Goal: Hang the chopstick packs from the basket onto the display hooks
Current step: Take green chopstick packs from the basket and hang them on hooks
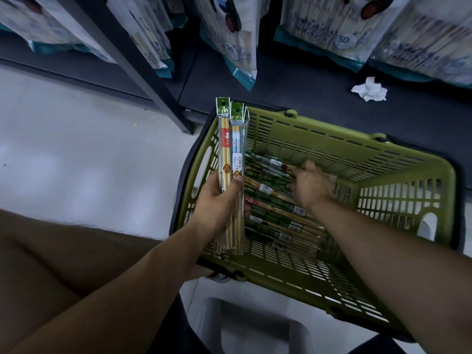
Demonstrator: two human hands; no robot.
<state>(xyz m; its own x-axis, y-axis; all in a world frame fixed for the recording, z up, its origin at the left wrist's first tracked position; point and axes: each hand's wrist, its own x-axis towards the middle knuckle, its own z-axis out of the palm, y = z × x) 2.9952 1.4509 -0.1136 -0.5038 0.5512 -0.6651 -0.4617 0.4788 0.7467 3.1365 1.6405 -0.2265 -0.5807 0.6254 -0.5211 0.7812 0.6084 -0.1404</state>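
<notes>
Your left hand (219, 200) grips a small bundle of chopstick packs (231, 159), thumb pressed across the front and fingers wrapped behind the lower half. The bundle stands upright over the near-left corner of the basket (332, 134). Each held pack is a long, narrow sleeve of clear glossy film with a green card header punched with a hanging hole. Pale bamboo sticks show through, one pair banded red and another blue, and a white price sticker is on the front pack. Your left forearm runs straight up from the lower left, wrist level. Your right hand (310, 186) reaches into the basket, back of the hand upward, fingers stretched forward and loosely spread over the loose packs (275, 215). It is blurred, but no pack shows pinched or held in it. Those packs lie flat in an overlapping row on the basket floor, wrappers shiny, barcodes visible. The basket is olive-green moulded plastic with slotted walls and a rounded rim, resting partly on the grey floor (76, 149) against the dark shelf base (293, 80). A crumpled white tissue (370, 89) lies on that base, beneath hanging bags (236, 47) of bulk chopsticks.
</notes>
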